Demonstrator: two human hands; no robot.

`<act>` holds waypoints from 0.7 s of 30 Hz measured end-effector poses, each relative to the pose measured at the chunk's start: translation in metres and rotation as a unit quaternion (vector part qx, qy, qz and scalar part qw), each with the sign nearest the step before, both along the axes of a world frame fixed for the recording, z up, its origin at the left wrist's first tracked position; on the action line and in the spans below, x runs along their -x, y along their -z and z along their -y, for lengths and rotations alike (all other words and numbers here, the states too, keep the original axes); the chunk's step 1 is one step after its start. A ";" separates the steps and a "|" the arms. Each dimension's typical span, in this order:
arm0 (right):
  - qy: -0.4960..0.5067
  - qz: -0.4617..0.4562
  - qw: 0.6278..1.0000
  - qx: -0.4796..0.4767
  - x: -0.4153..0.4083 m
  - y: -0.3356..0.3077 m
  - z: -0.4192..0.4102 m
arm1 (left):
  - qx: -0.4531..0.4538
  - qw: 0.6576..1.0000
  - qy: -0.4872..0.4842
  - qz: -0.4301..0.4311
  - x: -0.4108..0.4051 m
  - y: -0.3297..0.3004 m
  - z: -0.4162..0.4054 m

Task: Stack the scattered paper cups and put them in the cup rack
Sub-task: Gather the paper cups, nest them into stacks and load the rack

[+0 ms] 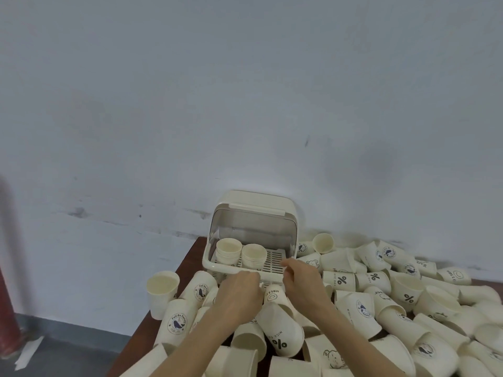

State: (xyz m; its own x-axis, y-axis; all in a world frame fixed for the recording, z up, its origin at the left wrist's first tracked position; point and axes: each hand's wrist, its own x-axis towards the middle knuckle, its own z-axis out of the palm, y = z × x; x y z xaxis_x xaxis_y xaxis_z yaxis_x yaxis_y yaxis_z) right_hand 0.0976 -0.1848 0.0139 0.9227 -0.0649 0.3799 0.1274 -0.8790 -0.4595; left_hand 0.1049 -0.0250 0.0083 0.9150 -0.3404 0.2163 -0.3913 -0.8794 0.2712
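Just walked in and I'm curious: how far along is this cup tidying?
Barely started. Done: two stacks of cups stand upright in the left part of the rack, whose lid is up. In hand: the left hand and right hand are down at the rack's front edge among the cups; what they hold is hidden. Left: the big pile of loose cups covering the table.

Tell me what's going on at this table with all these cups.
A person is sorting paper cups into a cup rack whose lid is flipped up. Two stacks of cups already stand inside it, on the left. Both hands, the left hand and the right hand, are down at the rack's front edge over the cups lying there; what each one grips is hidden. A big pile of loose cups covers the table, most of them on their sides.
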 end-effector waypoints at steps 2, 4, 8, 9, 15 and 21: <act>0.007 -0.002 1.000 -0.004 0.010 -0.001 0.007 | 0.002 1.000 0.014 0.003 0.009 -0.002 0.008; 0.015 -0.003 1.000 -0.002 0.018 -0.003 0.013 | 0.003 1.000 0.025 0.002 0.016 -0.004 0.016; 0.027 -0.014 1.000 -0.001 0.035 -0.004 0.024 | 0.000 1.000 0.028 0.003 0.025 -0.009 0.030; 0.026 -0.014 1.000 -0.007 0.038 -0.004 0.027 | -0.002 1.000 0.030 0.002 0.026 -0.009 0.032; 0.031 -0.010 0.998 -0.045 0.058 -0.001 0.040 | 0.004 0.999 0.044 -0.010 0.031 -0.007 0.041; 0.044 -0.010 0.999 -0.031 0.068 0.002 0.047 | 0.015 0.998 0.052 -0.009 0.034 -0.004 0.046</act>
